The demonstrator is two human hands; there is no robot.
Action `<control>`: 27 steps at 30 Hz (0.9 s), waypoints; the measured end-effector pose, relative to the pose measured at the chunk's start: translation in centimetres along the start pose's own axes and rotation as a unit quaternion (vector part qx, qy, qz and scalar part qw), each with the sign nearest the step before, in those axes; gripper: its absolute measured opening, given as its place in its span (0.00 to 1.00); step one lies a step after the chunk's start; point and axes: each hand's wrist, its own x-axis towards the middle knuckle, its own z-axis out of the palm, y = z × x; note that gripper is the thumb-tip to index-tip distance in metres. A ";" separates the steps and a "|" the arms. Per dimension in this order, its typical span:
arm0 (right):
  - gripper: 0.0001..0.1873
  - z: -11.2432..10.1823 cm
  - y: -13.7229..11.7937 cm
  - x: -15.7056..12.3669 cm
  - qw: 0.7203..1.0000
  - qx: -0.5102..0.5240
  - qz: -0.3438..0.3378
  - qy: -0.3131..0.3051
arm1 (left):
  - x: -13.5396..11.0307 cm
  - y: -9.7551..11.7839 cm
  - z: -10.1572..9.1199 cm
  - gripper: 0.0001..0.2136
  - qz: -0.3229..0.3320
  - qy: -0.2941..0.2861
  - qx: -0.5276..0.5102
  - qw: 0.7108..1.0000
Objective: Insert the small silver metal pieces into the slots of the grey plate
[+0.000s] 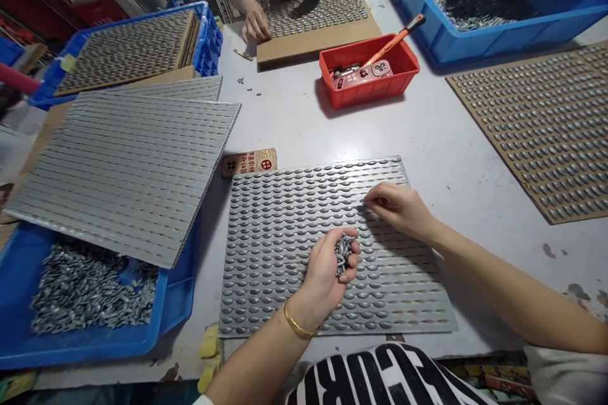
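A grey slotted board point(418, 304) lies flat in front of me, its left and middle filled with rows of small oval metal pieces point(256, 247). Bare slits show along its right side. My left hand point(327, 266), palm up above the board, is cupped around a heap of loose metal pieces point(342, 254). Farther right, my right hand point(394, 205) pinches at the end of an upper row, fingertips at the board. Whatever sits between those fingertips is too small to make out.
On the left, a slotted grey board point(128, 164) rests over a blue bin point(175, 304) of metal pieces. A phone point(249, 162) touches my board's back edge. Beyond stands a red tray point(370, 92). Another person's hand point(256, 22) works at a board opposite. A filled brown board point(546, 133) lies right.
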 end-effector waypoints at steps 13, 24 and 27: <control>0.15 0.9 2.1 0.4 0.961 -0.216 -0.143 -0.095 | -0.1 0.0 0.1 0.08 -0.013 0.006 -0.004 1.000; 0.13 -0.2 -1.7 0.6 0.987 0.003 -0.123 -0.104 | 0.2 0.0 0.2 0.18 -0.008 0.005 -0.026 1.000; 0.11 -0.3 -3.4 0.6 0.979 0.011 -0.129 -0.158 | 0.3 -0.2 0.5 0.18 -0.001 0.005 -0.014 1.000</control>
